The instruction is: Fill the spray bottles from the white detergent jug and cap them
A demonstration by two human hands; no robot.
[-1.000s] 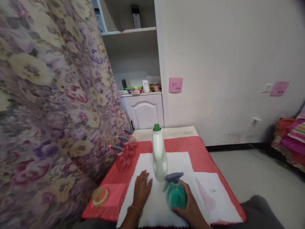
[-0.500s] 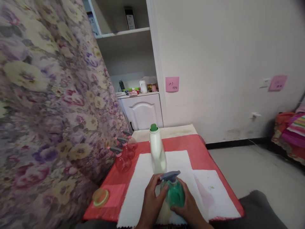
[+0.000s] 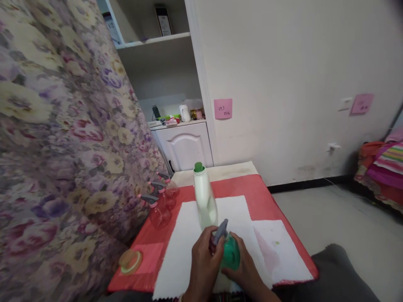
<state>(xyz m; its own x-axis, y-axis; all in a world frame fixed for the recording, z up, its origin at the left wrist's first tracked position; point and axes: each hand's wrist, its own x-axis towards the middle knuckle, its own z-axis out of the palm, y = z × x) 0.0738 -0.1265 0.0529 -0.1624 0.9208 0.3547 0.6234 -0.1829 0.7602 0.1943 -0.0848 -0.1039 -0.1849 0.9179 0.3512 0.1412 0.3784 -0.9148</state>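
A small spray bottle (image 3: 231, 253) with a green body is between my two hands, over the white cloth. My left hand (image 3: 205, 256) is closed around its grey trigger head (image 3: 222, 228), which points up and slightly right. With its fingers wrapped round the green body, my right hand (image 3: 244, 264) grips the bottle from the right. Just beyond my hands stands a tall pale green jug-like bottle (image 3: 204, 197) with a built-in handle. A green piece (image 3: 198, 167) sits in its mouth. Whether the trigger head is still seated on the neck is hidden by my fingers.
Three clear pink spray bottles (image 3: 160, 214) stand along the table's left edge. A roll of tape (image 3: 130, 261) lies at the front left. A stained white sheet (image 3: 280, 251) lies on the red tablecloth (image 3: 248, 186) at right. A floral curtain (image 3: 69, 147) hangs close on the left.
The trigger head has turned from lying sideways to pointing upward, and my left fingers have closed round it. My right hand keeps its hold. The whole view has shifted slightly.
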